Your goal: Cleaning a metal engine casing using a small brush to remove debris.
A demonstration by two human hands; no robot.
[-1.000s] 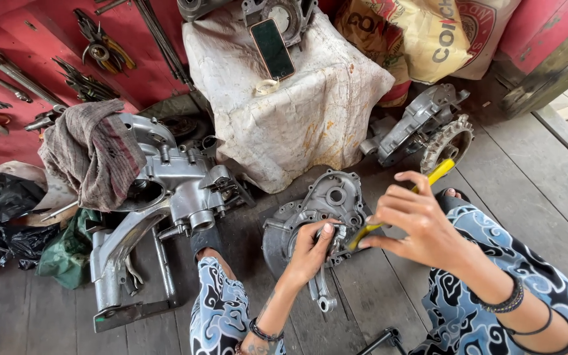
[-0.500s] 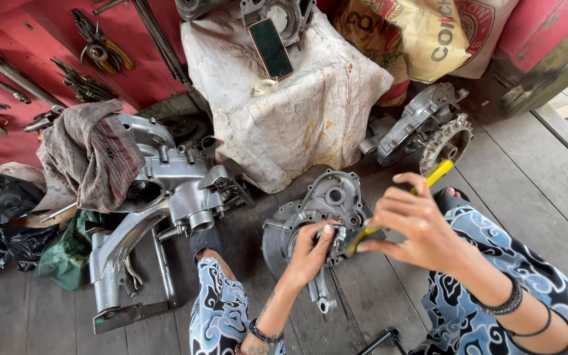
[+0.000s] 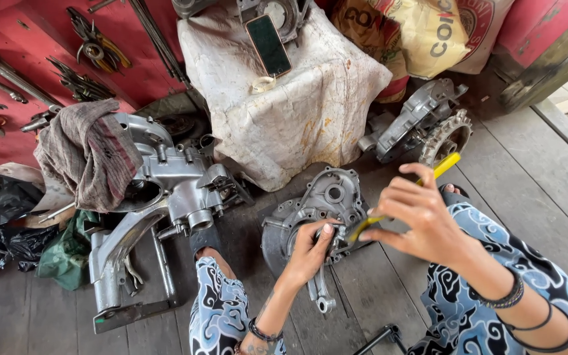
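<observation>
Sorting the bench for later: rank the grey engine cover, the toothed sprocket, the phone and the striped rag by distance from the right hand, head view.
1. Grey engine cover, just left of the right hand.
2. Toothed sprocket, above it.
3. Phone, on the white sack, upper middle.
4. Striped rag, far left on the engine case.

The engine cover [image 3: 323, 213] is cast metal, dull grey and a little rough. The tool [image 3: 396, 204] has a yellow handle that looks like smooth plastic. The bigger engine case [image 3: 165, 190] is brighter metal with some shine. On it lies a rag [image 3: 87, 151] of worn, matt cloth. The floor [image 3: 547, 197] is grey, weathered wood. The sack [image 3: 297, 112] is coarse, stained white fabric.
</observation>
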